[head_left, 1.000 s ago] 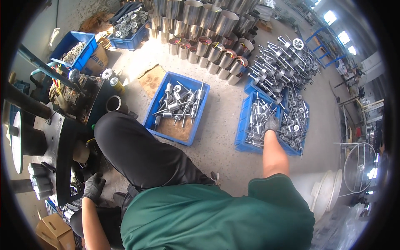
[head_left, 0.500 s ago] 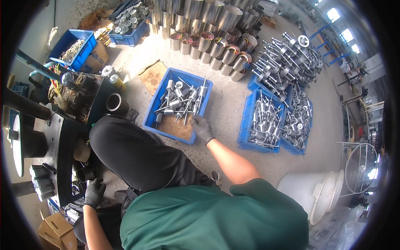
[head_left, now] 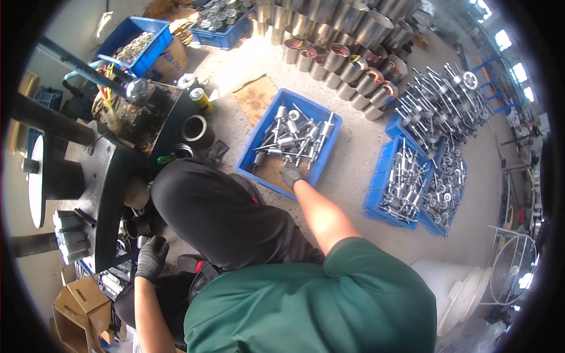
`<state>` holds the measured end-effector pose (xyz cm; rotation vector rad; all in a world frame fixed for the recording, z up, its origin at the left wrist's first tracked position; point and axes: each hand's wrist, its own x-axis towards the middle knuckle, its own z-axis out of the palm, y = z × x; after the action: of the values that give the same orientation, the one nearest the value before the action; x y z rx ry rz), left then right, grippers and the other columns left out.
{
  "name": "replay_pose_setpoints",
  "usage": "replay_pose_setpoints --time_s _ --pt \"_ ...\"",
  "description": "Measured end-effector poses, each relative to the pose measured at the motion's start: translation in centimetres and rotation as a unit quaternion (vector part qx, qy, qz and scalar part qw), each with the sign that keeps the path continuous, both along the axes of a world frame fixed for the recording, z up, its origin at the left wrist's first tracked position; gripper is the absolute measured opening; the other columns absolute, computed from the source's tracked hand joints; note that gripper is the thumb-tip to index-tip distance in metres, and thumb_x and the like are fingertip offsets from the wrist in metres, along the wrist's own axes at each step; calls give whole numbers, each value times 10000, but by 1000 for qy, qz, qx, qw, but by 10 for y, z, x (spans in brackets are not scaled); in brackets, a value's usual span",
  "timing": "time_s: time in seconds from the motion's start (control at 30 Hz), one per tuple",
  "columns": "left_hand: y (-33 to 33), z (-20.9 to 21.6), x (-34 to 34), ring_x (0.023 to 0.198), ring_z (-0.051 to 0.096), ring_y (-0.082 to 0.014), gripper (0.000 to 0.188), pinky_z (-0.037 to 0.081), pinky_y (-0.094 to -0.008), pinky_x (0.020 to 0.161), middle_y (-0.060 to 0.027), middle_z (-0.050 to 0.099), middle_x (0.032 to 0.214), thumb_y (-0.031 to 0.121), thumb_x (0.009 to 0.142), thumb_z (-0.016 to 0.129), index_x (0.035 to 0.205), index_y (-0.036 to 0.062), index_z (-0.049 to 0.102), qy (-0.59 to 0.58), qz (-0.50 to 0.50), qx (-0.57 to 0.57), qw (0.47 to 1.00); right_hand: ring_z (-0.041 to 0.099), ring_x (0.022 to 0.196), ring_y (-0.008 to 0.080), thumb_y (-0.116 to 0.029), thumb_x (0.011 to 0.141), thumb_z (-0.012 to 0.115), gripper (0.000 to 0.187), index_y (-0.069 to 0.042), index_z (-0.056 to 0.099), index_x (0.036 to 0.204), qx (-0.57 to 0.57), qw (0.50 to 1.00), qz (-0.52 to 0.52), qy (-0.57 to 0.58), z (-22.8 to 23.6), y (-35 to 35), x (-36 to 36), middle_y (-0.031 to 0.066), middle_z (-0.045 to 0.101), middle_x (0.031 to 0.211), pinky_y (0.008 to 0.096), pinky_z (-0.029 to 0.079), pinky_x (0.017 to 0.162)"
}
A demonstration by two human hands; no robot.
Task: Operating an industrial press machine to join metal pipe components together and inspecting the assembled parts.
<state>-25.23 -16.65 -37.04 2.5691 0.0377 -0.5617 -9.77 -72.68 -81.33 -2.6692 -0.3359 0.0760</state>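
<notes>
My right hand [head_left: 291, 175], in a grey glove, reaches into a blue bin [head_left: 325, 159] on the floor in front of me. Its fingers point down at the near end of a heap of metal rotors on shafts [head_left: 288, 141]. Whether they grip a shaft is too small to tell. Brown sheet [head_left: 272, 170] lines the bin's bottom beside that hand. At the lower left, my gloved left hand [head_left: 151, 257] is held with its fingers curled together beside the black machine [head_left: 112, 194]. A small bright metal piece [head_left: 142, 241] shows at its fingertips; what it holds is hidden.
Blue crates of rotor shafts [head_left: 403, 182] stand to the right, with more shafts [head_left: 441, 103] piled behind. Stacked metal cylinders [head_left: 353, 67] rise at the back. A white bucket [head_left: 447, 288] stands lower right, a cardboard box [head_left: 82, 306] lower left. A yellow can [head_left: 201, 101] sits beyond my knee.
My right hand has gone from the bin's near right edge into the bin, up to the rotors. The whole view has shifted, with the scene now farther right. My left hand stays beside the machine.
</notes>
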Motion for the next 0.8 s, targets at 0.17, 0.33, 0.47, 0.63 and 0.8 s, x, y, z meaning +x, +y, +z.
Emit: replay_pose_setpoints --time_s 0.17,0.33,0.47,0.63,0.8 --pt "-14 18 8 1018 667 -455 278 541 -513 891 -256 697 1064 206 944 676 1134 3 689 7 -17 21 1000 631 582 207 -273 941 680 166 -134 734 869 545 682 -308 379 43 -31 -7 45 640 659 401 485 515" --pt "-26 32 15 985 707 -414 346 563 -492 876 -236 707 1055 218 940 703 1214 9 669 27 -22 12 999 607 1215 344 -415 952 688 532 -122 559 1377 606 521 -522 298 148 -14 2 170 579 1398 502 514 1025" --pt "-32 39 18 994 717 -400 354 571 -480 885 -227 710 1053 225 944 710 1221 9 669 48 -6 3 999 653 1015 291 -451 959 705 443 -120 635 1245 593 493 -566 291 176 -2 14 116 672 1139 490 543 909" --pt "-44 58 23 1037 725 -368 357 580 -457 918 -215 717 1113 232 950 713 1240 29 670 66 -6 6 998 641 689 234 -492 1006 650 382 -114 639 1062 542 548 -580 263 171 8 21 61 689 863 451 539 658" --pt "-57 77 29 1058 721 -355 366 571 -442 935 -219 712 1144 214 962 707 1272 28 658 30 -36 -14 999 616 609 226 -440 1027 617 312 -147 609 919 631 506 -548 213 194 7 32 59 658 770 415 524 568"
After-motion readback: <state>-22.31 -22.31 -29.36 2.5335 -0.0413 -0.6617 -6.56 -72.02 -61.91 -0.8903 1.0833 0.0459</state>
